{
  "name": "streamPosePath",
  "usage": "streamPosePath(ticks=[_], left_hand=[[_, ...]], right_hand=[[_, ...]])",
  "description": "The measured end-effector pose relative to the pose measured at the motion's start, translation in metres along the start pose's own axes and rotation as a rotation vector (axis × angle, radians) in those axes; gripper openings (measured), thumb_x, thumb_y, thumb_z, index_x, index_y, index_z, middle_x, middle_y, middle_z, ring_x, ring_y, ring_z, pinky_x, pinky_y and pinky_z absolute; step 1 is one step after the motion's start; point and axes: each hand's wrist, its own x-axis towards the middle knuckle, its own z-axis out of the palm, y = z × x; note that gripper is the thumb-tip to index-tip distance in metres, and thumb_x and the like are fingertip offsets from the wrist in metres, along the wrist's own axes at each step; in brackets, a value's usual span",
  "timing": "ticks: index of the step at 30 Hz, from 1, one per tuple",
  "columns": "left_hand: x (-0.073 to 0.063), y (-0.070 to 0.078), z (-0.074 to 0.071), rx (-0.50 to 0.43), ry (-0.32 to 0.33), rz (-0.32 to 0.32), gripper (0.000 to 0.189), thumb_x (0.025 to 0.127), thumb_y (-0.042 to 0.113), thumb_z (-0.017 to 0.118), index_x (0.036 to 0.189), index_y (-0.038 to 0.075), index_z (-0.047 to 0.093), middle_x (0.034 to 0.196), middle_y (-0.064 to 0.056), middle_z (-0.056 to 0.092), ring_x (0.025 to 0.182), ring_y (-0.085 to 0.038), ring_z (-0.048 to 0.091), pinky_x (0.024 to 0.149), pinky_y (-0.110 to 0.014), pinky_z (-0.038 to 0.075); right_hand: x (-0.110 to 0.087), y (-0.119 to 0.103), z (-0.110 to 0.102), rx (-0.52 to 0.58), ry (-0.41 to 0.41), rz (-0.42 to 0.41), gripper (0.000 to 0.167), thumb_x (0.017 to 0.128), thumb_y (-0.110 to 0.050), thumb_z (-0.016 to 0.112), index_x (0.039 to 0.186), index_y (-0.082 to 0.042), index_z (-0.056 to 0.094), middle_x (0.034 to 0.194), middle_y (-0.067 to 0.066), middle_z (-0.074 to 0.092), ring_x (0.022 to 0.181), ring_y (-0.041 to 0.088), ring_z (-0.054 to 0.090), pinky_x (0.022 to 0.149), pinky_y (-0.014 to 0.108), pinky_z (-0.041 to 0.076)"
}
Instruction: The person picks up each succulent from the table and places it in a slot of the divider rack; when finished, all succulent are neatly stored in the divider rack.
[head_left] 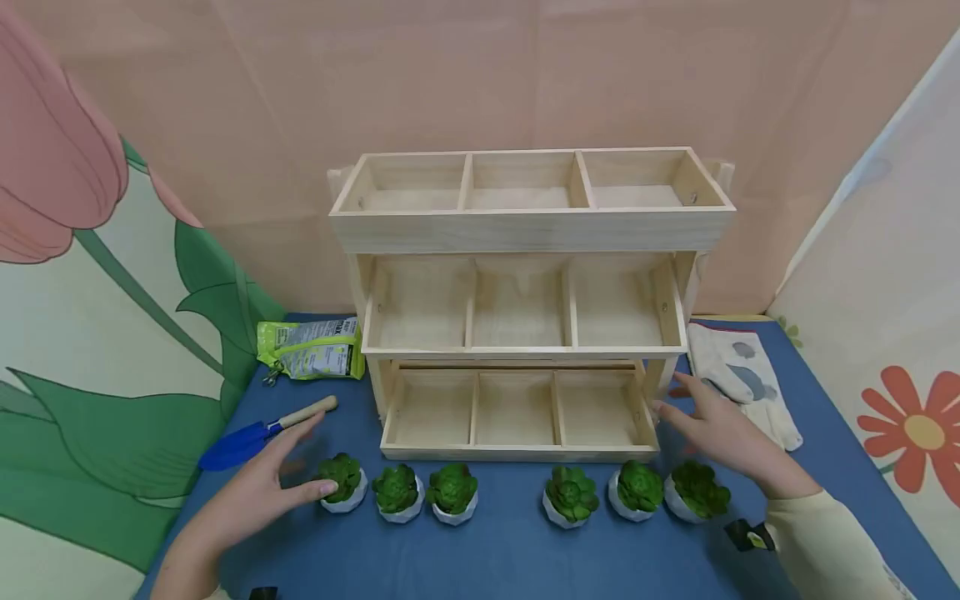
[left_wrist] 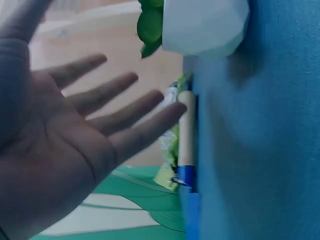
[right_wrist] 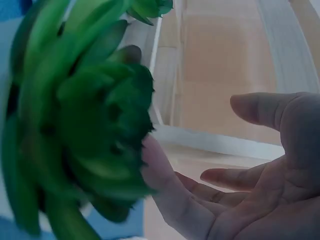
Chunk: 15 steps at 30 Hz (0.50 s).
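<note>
My left hand point(head_left: 258, 483) is spread at the front left, thumb tip at the leftmost potted succulent point(head_left: 342, 482). In the left wrist view its palm faces the camera with nothing in it, fingers apart beside a white faceted pot point(left_wrist: 205, 25). Over on the right, my right hand point(head_left: 712, 425) reaches past the rightmost potted succulent point(head_left: 697, 492) toward the lower right side of a wooden three-tier shelf point(head_left: 532, 232). Its fingers are loosely bent and hold nothing. A large green succulent point(right_wrist: 95, 115) fills the left of the right wrist view, in front of that hand's fingers.
More succulents point(head_left: 453, 493) in white pots stand before the shelf, three per side. A blue trowel point(head_left: 240, 446) with a wooden handle lies left, near a green-grey bag point(head_left: 311, 348). White gloves point(head_left: 742, 379) lie right on the blue tablecloth point(head_left: 502, 542). Each shelf tier has three compartments.
</note>
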Motion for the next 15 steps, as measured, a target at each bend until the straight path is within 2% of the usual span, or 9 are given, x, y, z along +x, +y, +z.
streamPosePath(ticks=[4,7,8,11,12,14,15], left_hand=[[-0.004,-0.01,-0.001,-0.135,-0.074,-0.021,0.089,0.103,0.028,0.073,0.172,0.03,0.017,0.179,-0.022,0.017,0.158,-0.06,0.025,0.111,-0.06,0.054],[-0.007,-0.015,-0.003,-0.175,-0.109,0.002,0.089,0.103,0.022,0.073,0.172,0.029,0.017,0.177,-0.024,0.019,0.157,-0.06,0.026,0.111,-0.056,0.055],[-0.008,-0.016,-0.003,-0.18,-0.118,0.005,0.09,0.102,0.021,0.073,0.172,0.03,0.017,0.177,-0.024,0.021,0.158,-0.056,0.029,0.111,-0.052,0.057],[-0.01,-0.02,-0.004,-0.228,-0.155,0.021,0.092,0.101,0.015,0.074,0.172,0.029,0.018,0.175,-0.025,0.024,0.158,-0.022,0.042,0.109,-0.035,0.057],[-0.01,-0.021,-0.003,-0.237,-0.165,0.027,0.092,0.1,0.014,0.075,0.172,0.027,0.018,0.175,-0.024,0.025,0.154,-0.008,0.044,0.109,-0.036,0.056],[-0.009,-0.025,-0.001,-0.26,-0.182,0.031,0.093,0.1,0.012,0.075,0.172,0.025,0.019,0.176,-0.019,0.026,0.143,0.016,0.041,0.107,-0.026,0.053],[-0.009,-0.027,0.0,-0.273,-0.191,0.035,0.093,0.099,0.011,0.075,0.173,0.022,0.018,0.176,-0.02,0.025,0.138,0.023,0.04,0.106,-0.026,0.053]], right_hand=[[0.005,0.003,0.005,0.096,-0.053,0.034,0.081,0.112,-0.045,0.053,0.168,0.002,0.016,0.151,0.039,0.043,0.11,0.038,0.073,0.072,0.043,0.068],[0.008,0.004,0.007,0.146,-0.077,0.059,0.084,0.112,-0.044,0.055,0.169,0.001,0.013,0.149,0.038,0.044,0.114,0.041,0.071,0.075,0.045,0.068],[0.009,0.004,0.007,0.159,-0.083,0.063,0.084,0.112,-0.043,0.055,0.169,0.001,0.011,0.148,0.038,0.043,0.114,0.041,0.071,0.075,0.045,0.068],[0.012,0.004,0.008,0.186,-0.088,0.066,0.084,0.112,-0.04,0.056,0.169,0.002,0.011,0.147,0.039,0.043,0.111,0.038,0.072,0.076,0.045,0.069],[0.013,0.004,0.009,0.193,-0.088,0.066,0.084,0.112,-0.039,0.057,0.169,0.002,0.011,0.146,0.039,0.044,0.11,0.037,0.073,0.076,0.045,0.069],[0.015,0.004,0.009,0.202,-0.087,0.065,0.083,0.112,-0.036,0.058,0.169,0.003,0.012,0.145,0.039,0.044,0.108,0.034,0.073,0.076,0.045,0.069],[0.016,0.004,0.009,0.204,-0.085,0.063,0.082,0.112,-0.035,0.058,0.168,0.004,0.013,0.144,0.039,0.045,0.107,0.033,0.074,0.077,0.045,0.069]])
